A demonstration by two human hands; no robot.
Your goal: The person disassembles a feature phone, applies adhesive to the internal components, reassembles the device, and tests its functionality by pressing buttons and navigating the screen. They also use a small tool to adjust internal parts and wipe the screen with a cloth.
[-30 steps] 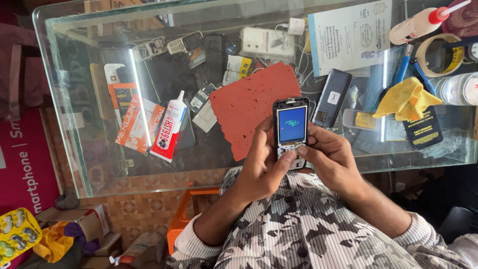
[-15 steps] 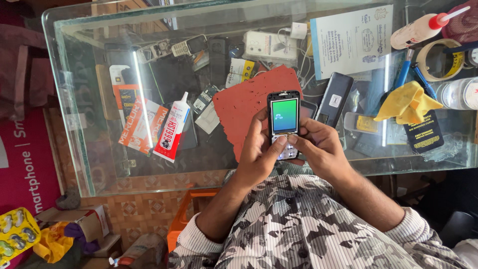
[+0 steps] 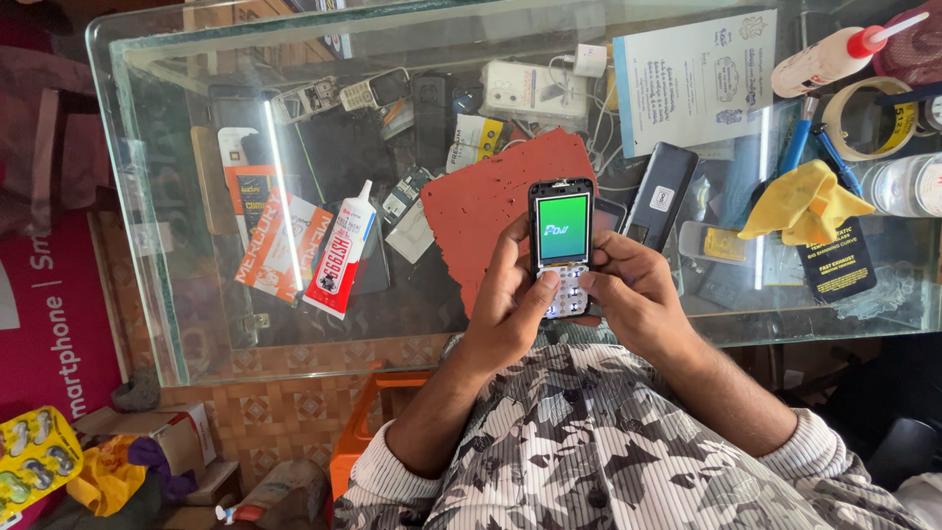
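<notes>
Here both hands, left hand [image 3: 510,304] and right hand [image 3: 633,294], clasp a green-screened keypad phone [image 3: 562,240]; at nine o'clock lies a red-and-white glue tube [image 3: 340,253] on the glass worktop [image 3: 196,324].

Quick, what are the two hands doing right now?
Left hand: closed around the small keypad phone, thumb on the keys.
Right hand: closed on the same phone, holding its other side.

screen: keypad phone [image 3: 562,245] shows blue a second ago — now bright green with a small white mark | position: phone sits higher against the red mat [image 3: 491,211], more upright, than a second ago | hands: left hand [image 3: 510,314] and right hand [image 3: 638,299] rise with it — thumbs on keypad
</notes>
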